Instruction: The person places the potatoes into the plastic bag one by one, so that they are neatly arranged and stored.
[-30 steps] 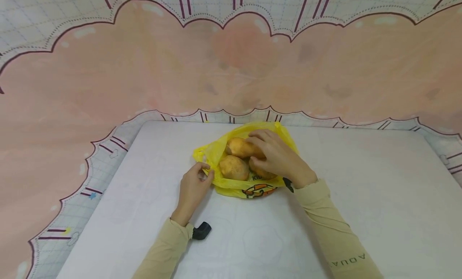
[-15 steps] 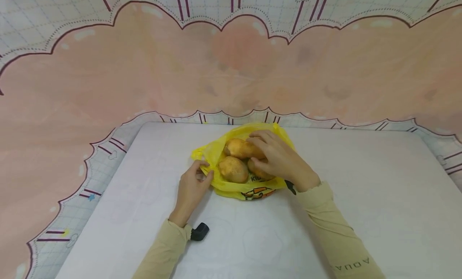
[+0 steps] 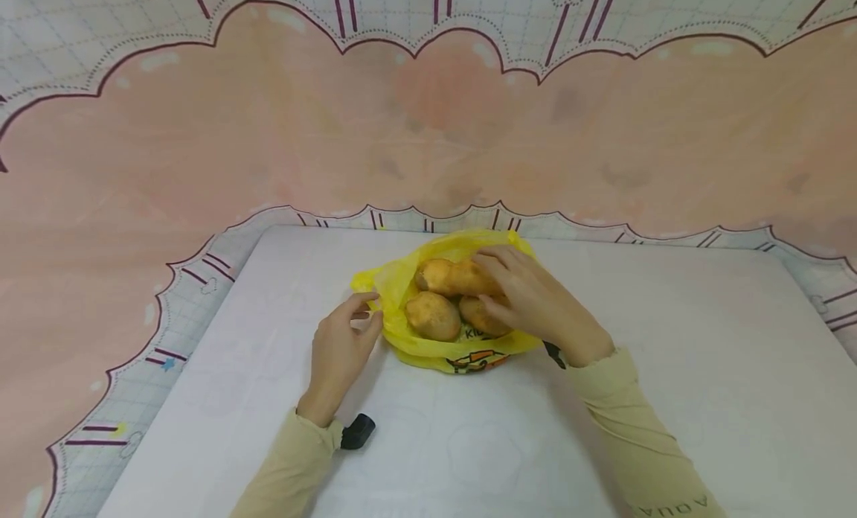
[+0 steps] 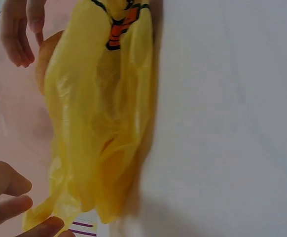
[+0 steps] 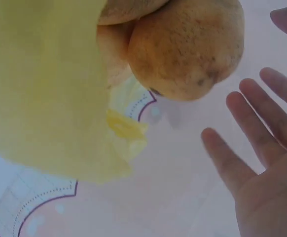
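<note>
A yellow plastic bag with a printed orange figure lies on the white table, its mouth spread wide. Inside it sit several potatoes, also visible in the right wrist view as brown, speckled potatoes. My left hand is at the bag's left edge, thumb and fingers apart, fingertips right beside the yellow plastic. In the left wrist view, fingers show near the bag's handle. My right hand hovers over the right-hand potatoes and partly hides them. Its fingers are spread and grip nothing in the right wrist view.
The white table extends around the bag. Behind it hangs a peach backdrop cloth with scalloped outlines. Black wrist devices sit below both hands.
My left hand has drawn back left from the bag's edge and let it go. My right hand has shifted right and slightly away from the potatoes.
</note>
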The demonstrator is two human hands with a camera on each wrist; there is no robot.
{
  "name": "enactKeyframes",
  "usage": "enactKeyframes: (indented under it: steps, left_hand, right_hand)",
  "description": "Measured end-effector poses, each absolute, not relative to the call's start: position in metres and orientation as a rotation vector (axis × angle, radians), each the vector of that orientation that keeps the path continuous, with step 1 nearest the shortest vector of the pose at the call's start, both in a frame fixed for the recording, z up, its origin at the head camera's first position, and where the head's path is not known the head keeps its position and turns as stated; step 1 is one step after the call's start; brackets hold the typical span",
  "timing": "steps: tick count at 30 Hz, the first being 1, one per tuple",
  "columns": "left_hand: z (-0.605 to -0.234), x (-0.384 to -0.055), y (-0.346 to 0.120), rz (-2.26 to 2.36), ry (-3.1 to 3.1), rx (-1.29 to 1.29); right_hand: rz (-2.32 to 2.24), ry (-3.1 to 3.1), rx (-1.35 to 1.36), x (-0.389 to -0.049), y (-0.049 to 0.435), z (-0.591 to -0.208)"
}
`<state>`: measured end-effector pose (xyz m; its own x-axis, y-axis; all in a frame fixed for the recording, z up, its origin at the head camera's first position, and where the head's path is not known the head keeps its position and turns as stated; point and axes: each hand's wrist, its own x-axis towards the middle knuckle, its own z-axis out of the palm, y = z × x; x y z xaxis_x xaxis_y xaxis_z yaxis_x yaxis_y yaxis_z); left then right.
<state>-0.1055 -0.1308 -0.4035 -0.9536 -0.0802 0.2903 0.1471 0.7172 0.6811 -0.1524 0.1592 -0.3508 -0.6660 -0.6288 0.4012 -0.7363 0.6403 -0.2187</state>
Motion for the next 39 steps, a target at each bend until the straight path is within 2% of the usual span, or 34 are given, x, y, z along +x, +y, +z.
enactKeyframes:
  steps: [22, 39]
  left_hand:
    - [-0.362, -0.093, -0.125, -0.815, -2.565, -0.233]
    - [-0.355, -0.078, -0.116, -0.509, -2.552, -0.506]
  right_hand:
    - [0.425, -2.556, 0.959, -0.127, 0.183, -0.343]
    - [0.323, -2.594, 0.777, -0.095, 0.19, -0.361]
